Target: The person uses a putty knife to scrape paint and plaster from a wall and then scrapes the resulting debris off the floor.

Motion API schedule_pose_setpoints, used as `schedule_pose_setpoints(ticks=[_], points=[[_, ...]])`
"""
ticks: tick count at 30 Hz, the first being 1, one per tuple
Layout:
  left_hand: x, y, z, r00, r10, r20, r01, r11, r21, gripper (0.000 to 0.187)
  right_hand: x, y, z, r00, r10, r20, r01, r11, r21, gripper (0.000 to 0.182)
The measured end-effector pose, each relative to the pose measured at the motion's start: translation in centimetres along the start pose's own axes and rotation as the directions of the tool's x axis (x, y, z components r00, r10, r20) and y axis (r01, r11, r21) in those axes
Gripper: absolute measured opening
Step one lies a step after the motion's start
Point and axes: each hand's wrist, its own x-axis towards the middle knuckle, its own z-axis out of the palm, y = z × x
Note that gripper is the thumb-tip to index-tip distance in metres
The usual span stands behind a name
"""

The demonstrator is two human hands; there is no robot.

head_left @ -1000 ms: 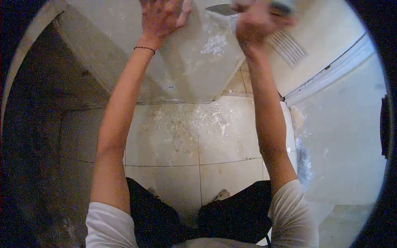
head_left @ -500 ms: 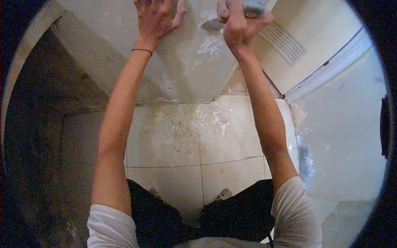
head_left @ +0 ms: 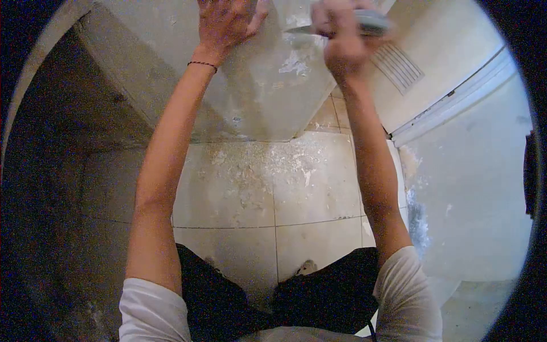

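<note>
My right hand (head_left: 347, 40), blurred by motion, is closed round a scraper (head_left: 371, 24) near the top of the view. The scraper's thin blade points left, close to the wall (head_left: 256, 97). Just below the blade is a pale, flaked patch (head_left: 294, 62) on the wall. At the upper left my left hand (head_left: 228, 25) lies against the wall with its thumb spread apart and nothing visible in it; the other fingertips are cut off by the frame's top edge.
White flakes and dust lie on the tiled floor (head_left: 228, 202) below the wall. A door with a slatted vent (head_left: 399, 67) is at the upper right. Another wall (head_left: 467, 176) with a worn patch stands at the right. The left side is dark.
My right hand has moved slightly right with the scraper, whose blade now looks narrower, seen more edge-on. My left hand appears slightly further right, as the whole view has shifted a little.
</note>
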Motion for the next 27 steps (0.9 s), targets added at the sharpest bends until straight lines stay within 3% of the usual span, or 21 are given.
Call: schedule_pose_setpoints(ticks=[2,4,6,7,9,10,12,16,20,22,23,27], points=[[0.1,0.3,0.0,1.0,-0.003,-0.002,0.003,1.0,0.016,0.069,-1.4,2.6,0.2,0.983,0.032,-0.182,-0.098,0.926,-0.365,0.034],[0.1,0.2,0.0,1.0,-0.015,-0.013,0.014,1.0,-0.011,0.069,-1.7,3.1,-0.4,0.976,0.056,-0.212,-0.11,0.961,-0.255,0.035],[0.3,0.1,-0.2,1.0,-0.006,-0.002,0.006,1.0,-0.013,0.07,-1.3,1.1,-0.8,0.993,-0.113,0.021,0.11,0.875,-0.472,0.036],[0.1,0.2,-0.3,1.0,-0.003,0.007,0.003,1.0,-0.017,0.071,-1.3,0.8,-0.5,0.994,-0.105,0.026,0.104,0.878,-0.467,0.036],[0.1,0.2,-0.5,1.0,-0.009,0.019,0.009,1.0,0.005,0.072,-1.1,0.6,-0.3,0.995,-0.025,-0.098,0.018,0.997,-0.075,0.028],[0.3,0.2,-0.4,1.0,-0.004,0.026,0.003,1.0,0.024,0.074,-1.7,1.9,-0.2,0.995,-0.028,-0.098,0.021,0.997,-0.076,0.028],[0.2,0.2,-0.1,1.0,0.0,0.006,0.0,1.0,0.029,0.074,-3.9,5.8,-0.3,0.969,0.013,-0.246,-0.071,0.97,-0.231,0.025],[-0.1,0.0,0.0,1.0,0.005,-0.014,-0.005,0.999,-0.034,0.071,-3.3,3.7,-1.7,0.987,0.021,-0.16,-0.037,0.994,-0.098,0.031],[0.0,0.0,0.0,1.0,0.01,-0.017,-0.011,0.999,-0.04,0.07,-3.9,3.4,-1.7,0.979,0.064,-0.192,-0.067,0.998,-0.007,0.035],[0.1,0.1,0.0,1.0,0.001,-0.002,-0.001,1.0,0.007,0.071,-5.2,4.8,-1.2,0.981,-0.039,-0.192,-0.039,0.92,-0.39,0.035],[0.1,0.2,0.1,1.0,0.004,-0.002,-0.004,1.0,0.003,0.071,-5.3,4.6,-1.6,0.987,-0.028,-0.156,-0.049,0.882,-0.468,0.036],[0.1,0.0,-0.3,1.0,0.0,-0.012,0.0,1.0,-0.029,0.071,-5.0,1.8,-0.6,0.951,0.024,-0.307,-0.105,0.963,-0.25,0.036]])
